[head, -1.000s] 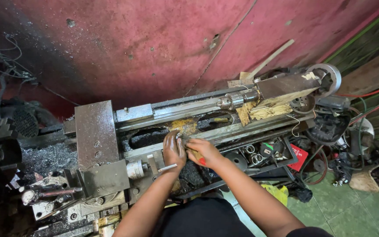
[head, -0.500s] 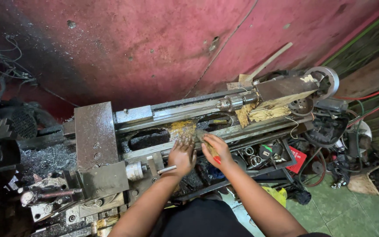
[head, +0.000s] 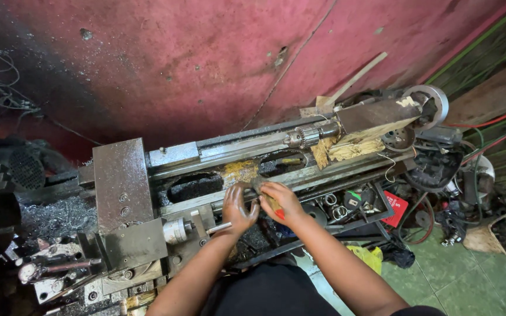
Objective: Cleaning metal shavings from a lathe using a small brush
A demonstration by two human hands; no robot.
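Both hands have closed in together since the earlier frame, when they sat apart at the bed's front edge. Left hand (head: 238, 208) curls around a dark round metal ring (head: 247, 188), greasy and dull, only partly visible between the fingers. Right hand (head: 281, 202) is folded narrow over a small brush with yellowish handle and red tip (head: 275, 208), touching the ring's right side; whether the bristles meet the ring cannot be told. Ring sits right between the two hands, on the front rail of the grey oily metal lathe bed (head: 229, 158). Just left of the left hand, a short silver crank handle (head: 218, 228) sticks out, with the grey steel carriage block (head: 123, 186) further left. Beyond the right hand, a silver drill chuck (head: 304, 137) sits on the tailstock, with yellowed rags (head: 346, 150) stuffed under it. Near the right wrist, a tray of loose rings and fittings (head: 346, 205) and a red flat box (head: 395, 208) crowd the front side. Metal swarf pile (head: 57, 216) lies far left.
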